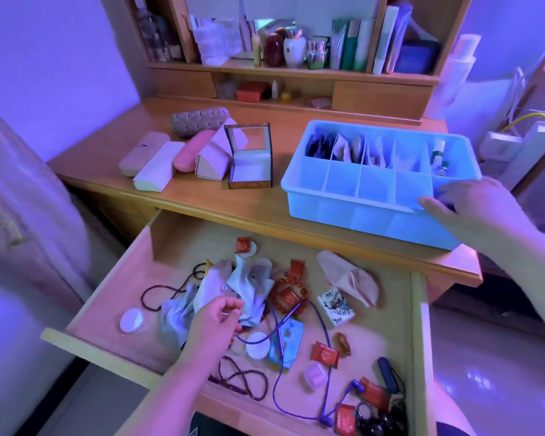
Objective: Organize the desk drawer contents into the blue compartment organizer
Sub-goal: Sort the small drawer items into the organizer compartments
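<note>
2 hands at work. Wide open wooden desk drawer [183, 247], contents loose. On the desktop, the blue plastic compartment organizer [343, 209]: back row filled, front row mostly bare, right hand [472, 209] resting open-fingered on its near right corner. Left hand [213, 319] pinches the crumpled pale blue-white cloths [249, 284] mid-drawer. Risk, I'd say: the thin purple earphone cord [321, 316] and dark bead strings [167, 292] (one runs under the heap) could snag and drag small red wrapped sweets [324, 354] along when lifted.
</note>
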Motion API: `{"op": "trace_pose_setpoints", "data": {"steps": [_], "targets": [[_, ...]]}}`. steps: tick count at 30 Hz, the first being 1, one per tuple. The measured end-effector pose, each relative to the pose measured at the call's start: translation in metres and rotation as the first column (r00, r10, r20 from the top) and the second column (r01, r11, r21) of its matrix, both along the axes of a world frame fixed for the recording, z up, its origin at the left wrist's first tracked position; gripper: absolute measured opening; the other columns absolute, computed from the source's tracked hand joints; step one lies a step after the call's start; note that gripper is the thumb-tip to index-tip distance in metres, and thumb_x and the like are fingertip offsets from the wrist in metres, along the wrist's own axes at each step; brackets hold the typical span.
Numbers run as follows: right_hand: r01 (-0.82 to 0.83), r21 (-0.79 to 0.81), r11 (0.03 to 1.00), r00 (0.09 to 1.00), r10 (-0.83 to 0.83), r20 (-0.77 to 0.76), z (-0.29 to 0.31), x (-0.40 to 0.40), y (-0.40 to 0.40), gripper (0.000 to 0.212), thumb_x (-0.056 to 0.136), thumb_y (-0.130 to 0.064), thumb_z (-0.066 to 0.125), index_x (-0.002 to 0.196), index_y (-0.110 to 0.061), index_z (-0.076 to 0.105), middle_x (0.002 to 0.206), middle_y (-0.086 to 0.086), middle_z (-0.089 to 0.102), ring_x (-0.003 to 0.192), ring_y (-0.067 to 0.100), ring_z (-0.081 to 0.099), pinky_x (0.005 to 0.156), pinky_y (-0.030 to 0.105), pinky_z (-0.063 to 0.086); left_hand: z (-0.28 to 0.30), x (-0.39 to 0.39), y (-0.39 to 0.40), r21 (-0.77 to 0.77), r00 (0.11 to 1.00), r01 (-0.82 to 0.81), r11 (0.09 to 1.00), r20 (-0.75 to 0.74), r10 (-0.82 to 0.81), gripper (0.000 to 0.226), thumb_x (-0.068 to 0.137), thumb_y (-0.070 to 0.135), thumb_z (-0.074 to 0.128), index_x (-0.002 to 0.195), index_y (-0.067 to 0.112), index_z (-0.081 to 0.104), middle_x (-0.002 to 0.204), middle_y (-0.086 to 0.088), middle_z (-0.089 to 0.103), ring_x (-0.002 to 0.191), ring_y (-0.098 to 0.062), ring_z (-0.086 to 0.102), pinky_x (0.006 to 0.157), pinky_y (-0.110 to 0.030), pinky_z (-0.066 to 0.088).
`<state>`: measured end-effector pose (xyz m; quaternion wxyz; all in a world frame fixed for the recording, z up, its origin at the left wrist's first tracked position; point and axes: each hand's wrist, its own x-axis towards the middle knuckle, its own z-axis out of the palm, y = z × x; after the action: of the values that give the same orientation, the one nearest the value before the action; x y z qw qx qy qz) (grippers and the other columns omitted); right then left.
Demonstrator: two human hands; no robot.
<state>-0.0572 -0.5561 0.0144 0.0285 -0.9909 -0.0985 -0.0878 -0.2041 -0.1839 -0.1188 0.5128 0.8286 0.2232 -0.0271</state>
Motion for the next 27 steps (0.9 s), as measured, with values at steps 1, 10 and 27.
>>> {"op": "trace_pose_setpoints", "data": {"steps": [1,10,27], "targets": [[-0.051,0.072,0.996,0.979,0.035,0.200,-0.003,-0.008,0.005,0.060,0.088,-0.059,0.027,0.063,-0.013,0.058,0.072,0.003,0.061,0.079,0.033,0.059,0.084,0.039,0.040,-0.002,0.000,0.002,0.067,1.000,0.021,0.998,0.005,-0.022,0.020,0.088,0.009,0.059,0.085,0.027,0.065,0.073,0.004,0.067,0.056,0.002,0.061,0.049,-0.011,0.045],[-0.265,0.374,0.889,0.926,0.343,-0.158,-0.110,-0.110,0.122,0.009,0.082,-0.019,0.063,0.077,-0.018,0.070,0.080,-0.005,0.067,0.081,0.022,0.062,0.068,0.030,0.051,-0.017,0.006,-0.017,0.602,0.760,0.648,0.467,-0.474,-0.444,0.018,0.085,0.015,0.052,0.097,0.025,0.061,0.103,0.003,0.063,0.097,-0.024,0.061,0.083,-0.035,0.048],[0.378,0.752,0.540,0.680,0.389,-0.622,-0.099,-0.104,0.149,0.019,0.086,-0.006,0.057,0.071,-0.017,0.063,0.055,-0.008,0.061,0.046,-0.001,0.053,0.051,0.014,0.042,0.152,0.065,-0.029,-0.012,0.834,0.228,0.974,0.519,-0.189,0.023,0.086,0.007,0.063,0.079,0.028,0.071,0.062,0.000,0.064,0.056,-0.011,0.051,0.062,-0.030,0.049]]}}
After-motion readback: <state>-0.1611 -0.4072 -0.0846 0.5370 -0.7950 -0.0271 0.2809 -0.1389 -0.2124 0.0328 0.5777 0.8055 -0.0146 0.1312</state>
